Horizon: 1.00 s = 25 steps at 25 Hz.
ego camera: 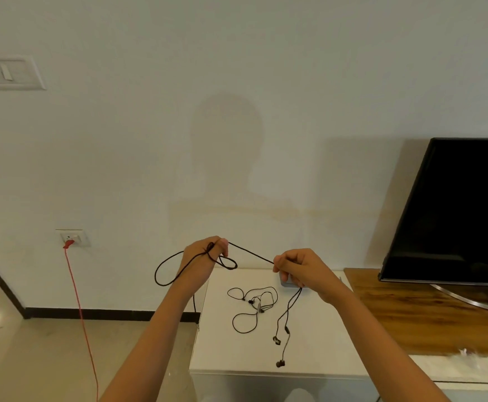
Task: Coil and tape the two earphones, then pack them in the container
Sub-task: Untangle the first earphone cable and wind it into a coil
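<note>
L hand (200, 261) pinches loops of black earphone cord (250, 253), R hand (296, 268) fingers pinch taut span w/ buds dangling; 2nd earphone (251, 304) loose on white table (309, 358); light, floppy, tangle-prone, so grip cord, not buds.

A dark television (457, 210) stands tilted on a wooden stand (405, 311) at right. A red cable (82, 314) hangs from a wall socket (73, 237) at left, running down to the floor (34, 358). A switch panel (8, 72) sits high on the wall.

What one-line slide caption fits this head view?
Both hands stretch one earphone cable; second earphone lies loose on white table.
</note>
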Available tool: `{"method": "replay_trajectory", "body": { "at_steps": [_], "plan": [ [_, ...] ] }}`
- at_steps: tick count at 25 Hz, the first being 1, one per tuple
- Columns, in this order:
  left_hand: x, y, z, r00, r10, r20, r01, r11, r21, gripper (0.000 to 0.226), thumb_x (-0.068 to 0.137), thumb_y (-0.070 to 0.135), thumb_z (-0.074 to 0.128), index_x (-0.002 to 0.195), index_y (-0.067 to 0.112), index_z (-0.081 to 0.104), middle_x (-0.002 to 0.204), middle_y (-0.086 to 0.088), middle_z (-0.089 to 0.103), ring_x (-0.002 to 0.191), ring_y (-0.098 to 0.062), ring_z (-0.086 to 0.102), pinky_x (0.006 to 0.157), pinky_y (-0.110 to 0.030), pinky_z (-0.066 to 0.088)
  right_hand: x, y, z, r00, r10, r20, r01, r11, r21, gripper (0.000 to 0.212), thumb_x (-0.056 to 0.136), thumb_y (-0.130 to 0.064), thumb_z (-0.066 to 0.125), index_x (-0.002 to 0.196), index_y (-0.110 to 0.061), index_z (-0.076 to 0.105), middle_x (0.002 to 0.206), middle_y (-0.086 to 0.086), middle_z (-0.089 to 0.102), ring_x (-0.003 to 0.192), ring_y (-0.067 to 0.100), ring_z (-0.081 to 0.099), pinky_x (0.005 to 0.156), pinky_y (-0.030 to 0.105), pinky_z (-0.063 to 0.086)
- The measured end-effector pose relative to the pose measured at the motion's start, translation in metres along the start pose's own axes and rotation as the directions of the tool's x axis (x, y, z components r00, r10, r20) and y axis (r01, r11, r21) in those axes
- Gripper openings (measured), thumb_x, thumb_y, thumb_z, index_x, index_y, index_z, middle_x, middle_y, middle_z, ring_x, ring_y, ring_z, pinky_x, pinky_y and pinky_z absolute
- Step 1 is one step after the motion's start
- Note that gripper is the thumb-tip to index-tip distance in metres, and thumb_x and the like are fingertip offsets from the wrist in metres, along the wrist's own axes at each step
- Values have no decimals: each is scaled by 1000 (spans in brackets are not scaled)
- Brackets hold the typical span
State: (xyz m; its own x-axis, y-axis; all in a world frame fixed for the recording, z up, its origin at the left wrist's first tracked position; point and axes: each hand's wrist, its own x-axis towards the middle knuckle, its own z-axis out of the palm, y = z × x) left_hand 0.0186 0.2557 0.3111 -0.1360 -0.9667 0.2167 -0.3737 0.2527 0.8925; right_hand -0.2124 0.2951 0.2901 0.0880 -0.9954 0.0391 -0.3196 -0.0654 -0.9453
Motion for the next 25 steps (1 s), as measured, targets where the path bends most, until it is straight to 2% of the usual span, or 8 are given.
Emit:
{"method": "replay_trajectory", "body": {
  "at_steps": [4,6,8,10,13,17,21,25],
  "plan": [
    [8,-5,-16,988,-35,-152,21,995,-94,30,95,19,53,67,12,63,85,6,66,84,8,54,78,-18,37,-4,9,-11,998,36,60,-40,997,73,34,86,-38,61,87,-6,73,62,1,59,51,13,37,48,20,30],
    [15,-12,-26,965,-87,-248,51,987,-150,29,95,20,54,70,13,66,92,5,66,86,0,55,82,-24,36,-6,14,-15,996,66,59,-72,992,104,23,90,-27,61,87,-7,71,69,6,65,49,12,45,49,20,37],
    [22,-19,-33,946,-173,-273,78,941,-329,28,95,20,54,70,18,67,88,2,63,76,-11,51,72,-28,38,-7,18,-17,993,101,68,-110,983,150,15,92,-22,60,89,-8,67,82,14,72,53,15,58,53,23,45],
    [23,-20,-36,945,-252,-208,89,811,-579,25,96,17,53,73,21,63,78,2,58,67,-12,45,62,-26,39,-8,20,-14,989,126,77,-139,973,186,13,92,-20,59,89,-9,63,88,17,73,62,22,65,57,26,50],
    [25,-20,-36,954,-295,-53,124,551,-825,26,100,21,46,76,13,54,81,-2,60,81,-21,63,80,-35,57,-7,21,-6,987,145,70,-158,958,238,15,95,-18,53,88,-6,61,87,18,71,74,30,69,63,32,56],
    [28,-17,-35,954,-296,34,135,328,-935,33,101,22,42,73,9,50,88,-11,72,86,-27,73,77,-43,59,-4,24,-1,986,152,72,-167,941,294,30,98,-23,47,75,-4,53,70,9,57,73,28,68,72,34,56],
    [35,-7,-46,954,-296,-40,59,320,-946,32,102,18,40,73,9,50,78,-9,75,77,-24,74,64,-40,61,-11,36,-4,978,155,143,-186,951,247,42,90,-45,49,67,-10,50,64,3,54,59,17,56,65,27,49],
    [40,3,-56,962,-261,-75,25,362,-932,49,102,16,42,58,12,63,78,-9,74,78,-24,74,65,-41,61,-16,53,-13,977,141,161,-168,971,170,38,87,-40,56,60,-14,48,57,4,47,83,28,71,84,30,49]
  ]
}}
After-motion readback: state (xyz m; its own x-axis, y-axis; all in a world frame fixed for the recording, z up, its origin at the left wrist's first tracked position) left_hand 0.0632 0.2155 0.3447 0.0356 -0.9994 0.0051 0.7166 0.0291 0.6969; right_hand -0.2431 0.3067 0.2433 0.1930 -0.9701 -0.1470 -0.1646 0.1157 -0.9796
